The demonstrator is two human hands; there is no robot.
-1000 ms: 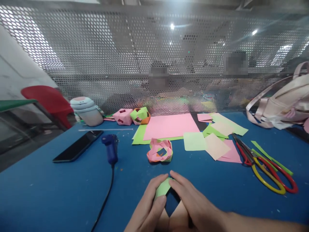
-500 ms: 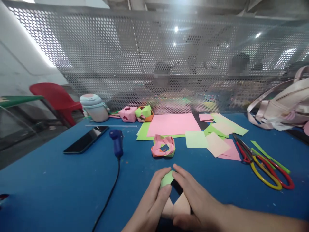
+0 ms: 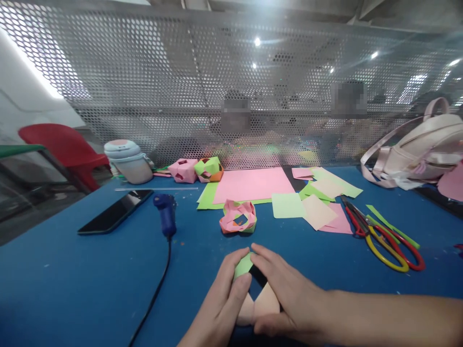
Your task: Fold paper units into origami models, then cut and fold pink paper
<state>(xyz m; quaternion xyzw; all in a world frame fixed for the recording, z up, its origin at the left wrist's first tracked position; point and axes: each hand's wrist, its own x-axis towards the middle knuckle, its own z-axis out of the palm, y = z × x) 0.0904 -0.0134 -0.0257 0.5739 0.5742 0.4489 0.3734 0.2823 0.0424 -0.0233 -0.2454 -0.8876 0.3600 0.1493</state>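
Blue table (image 3: pixel 90 284), perforated screen (image 3: pixel 144 72) up top. Left hand (image 3: pixel 227 294) and right hand (image 3: pixel 285 289) are both clasped round a green-and-peach ring (image 3: pixel 263 304), bottom centre. Looks mostly shaped to me. Pink ring (image 3: pixel 228 221) mid-frame seems folded already; squares (image 3: pixel 318 213) right of centre are still flat.

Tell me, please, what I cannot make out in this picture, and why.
Head view: outer sides of the folded paper, covered by the left hand and right hand.
Head view: far end of the black cable, cut off by the bottom edge.
Head view: right part of the pale backpack, cut off by the right edge.
Head view: details behind the perforated screen, obscured by its mesh.
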